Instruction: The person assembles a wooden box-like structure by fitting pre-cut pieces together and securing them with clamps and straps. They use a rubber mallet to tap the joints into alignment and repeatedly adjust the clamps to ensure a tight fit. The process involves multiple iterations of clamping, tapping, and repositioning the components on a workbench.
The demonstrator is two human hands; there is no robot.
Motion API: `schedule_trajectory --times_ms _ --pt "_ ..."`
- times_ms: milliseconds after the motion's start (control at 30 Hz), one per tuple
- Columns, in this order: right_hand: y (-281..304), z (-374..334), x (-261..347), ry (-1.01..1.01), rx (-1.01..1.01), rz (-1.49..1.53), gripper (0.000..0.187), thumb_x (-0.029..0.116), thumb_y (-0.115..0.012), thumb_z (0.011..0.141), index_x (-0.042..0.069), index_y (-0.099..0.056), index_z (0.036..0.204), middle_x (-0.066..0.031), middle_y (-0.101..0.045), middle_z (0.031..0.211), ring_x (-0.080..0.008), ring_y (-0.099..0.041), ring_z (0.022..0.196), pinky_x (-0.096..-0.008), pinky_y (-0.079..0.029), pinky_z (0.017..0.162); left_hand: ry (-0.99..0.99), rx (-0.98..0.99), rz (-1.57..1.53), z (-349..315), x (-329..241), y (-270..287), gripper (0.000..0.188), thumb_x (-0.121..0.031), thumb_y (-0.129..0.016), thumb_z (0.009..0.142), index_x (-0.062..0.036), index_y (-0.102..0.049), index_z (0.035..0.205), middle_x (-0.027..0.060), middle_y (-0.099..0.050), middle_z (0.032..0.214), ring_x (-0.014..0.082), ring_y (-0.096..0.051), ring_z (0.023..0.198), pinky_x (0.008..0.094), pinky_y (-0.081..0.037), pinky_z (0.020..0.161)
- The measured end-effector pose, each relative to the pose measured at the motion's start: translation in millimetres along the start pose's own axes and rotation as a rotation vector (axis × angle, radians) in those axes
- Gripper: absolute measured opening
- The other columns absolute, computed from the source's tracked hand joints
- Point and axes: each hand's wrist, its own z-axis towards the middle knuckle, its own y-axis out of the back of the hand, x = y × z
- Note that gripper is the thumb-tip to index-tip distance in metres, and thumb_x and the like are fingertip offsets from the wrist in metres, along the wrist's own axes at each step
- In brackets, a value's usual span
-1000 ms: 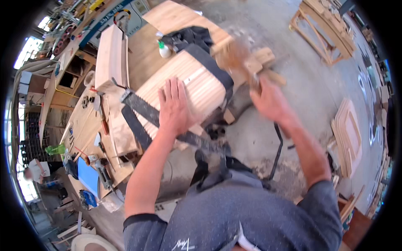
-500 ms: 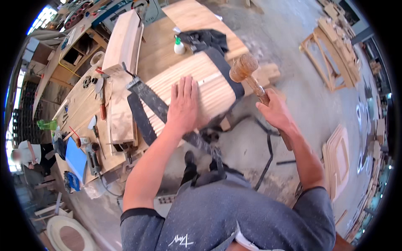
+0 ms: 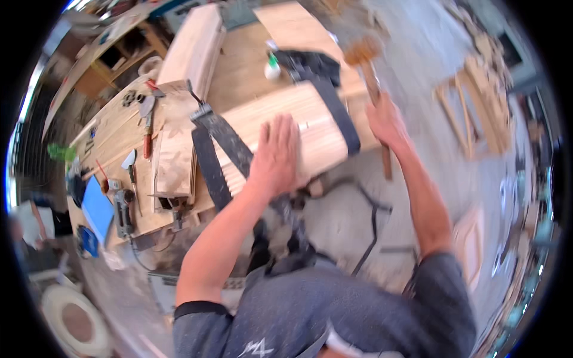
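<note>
Woodshop, cluttered tabletop [image 3: 113,137]. Clamped wood panel [image 3: 310,128] at centre: heavy, stiff. Left hand [image 3: 276,152] open, pressing flat on it. Right hand [image 3: 387,122] at 2 o'clock, clenched round mallet [image 3: 365,56] handle; grip low.

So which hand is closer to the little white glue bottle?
Left. The left hand lies flat on the wooden panel below the glue bottle; the right hand, gripping the mallet, is farther right.

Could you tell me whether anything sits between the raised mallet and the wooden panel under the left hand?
Nothing visible does. The right hand holds the mallet above the panel's far edge, beside a dark clamp bar; the left hand lies flat farther back.
</note>
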Motion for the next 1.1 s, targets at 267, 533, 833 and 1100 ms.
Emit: schedule_trajectory --times_ms 267,533,833,1100 --pt "8 -53 34 0.02 0.103 0.231 0.064 0.031 -0.062 0.095 -0.01 -0.048 0.142 -0.0299 -0.062 0.13 -0.0387 -0.06 0.123 -0.0432 -0.044 0.106 0.04 -0.001 -0.089 -21 7 -6 0.121 -0.056 -0.079 0.069 0.0145 -0.027 0.153 0.0335 -0.023 0.162 0.0449 -0.016 0.155 0.0532 -0.011 0.128" --pt "-19 -77 128 0.121 0.257 0.65 0.061 0.027 -0.06 0.105 0.001 -0.034 0.154 0.0039 -0.046 0.068 -0.0042 -0.04 0.046 -0.0223 -0.033 0.038 0.198 -0.428 -0.258 -96 25 17 0.11 -0.046 -0.082 0.07 0.0113 -0.034 0.151 0.0321 -0.019 0.163 0.0459 -0.012 0.155 0.066 -0.004 0.123" --pt "-128 -55 201 0.558 0.295 0.411 0.052 0.019 -0.055 0.104 -0.003 -0.041 0.149 -0.0131 -0.06 0.099 -0.023 -0.06 0.083 -0.0344 -0.047 0.074 0.807 -0.653 -1.003 -160 45 -49 0.095 -0.031 -0.081 0.083 0.0106 -0.027 0.149 0.0339 -0.037 0.147 0.047 -0.038 0.139 0.047 -0.03 0.12" --pt "-139 -50 204 0.53 0.402 0.188 0.051 0.016 -0.052 0.102 -0.006 -0.045 0.147 -0.0303 -0.059 0.134 -0.042 -0.058 0.125 -0.0421 -0.042 0.107 0.693 -0.722 -1.089 -145 50 -76 0.091 -0.026 -0.076 0.088 0.0097 -0.023 0.153 0.0326 -0.033 0.153 0.0427 -0.032 0.146 0.0444 -0.025 0.123"
